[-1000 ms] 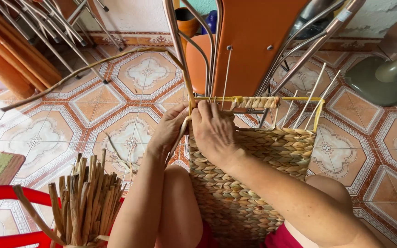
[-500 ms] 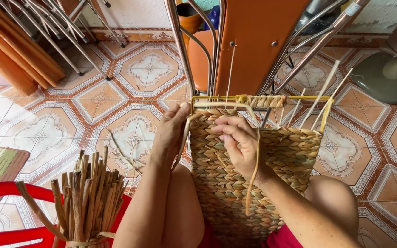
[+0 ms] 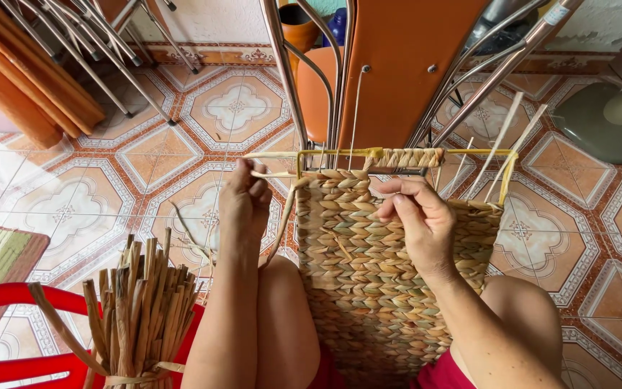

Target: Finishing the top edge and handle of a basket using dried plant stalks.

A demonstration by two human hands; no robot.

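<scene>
Your left hand sits at the left edge of the woven basket panel, fingers curled shut around a flat straw strand that runs down from your fist along the panel's side toward your knee. Your right hand rests on the face of the weave near its upper right part, thumb and fingertips pinched together on something thin; you cannot tell from here exactly which strand it grips. The panel lies across your lap, between your two forearms, and rises to a yellow wire frame whose top bar is partly wrapped with braided straw, just above both hands. Bare upright stakes stick out past the frame on the right side. To your lower left, well apart from the hands, a tied bundle of dried straw stalks stands upright against a red plastic stool. Beyond the frame stand an orange chair with metal legs, and the patterned tile floor spreads under everything.
</scene>
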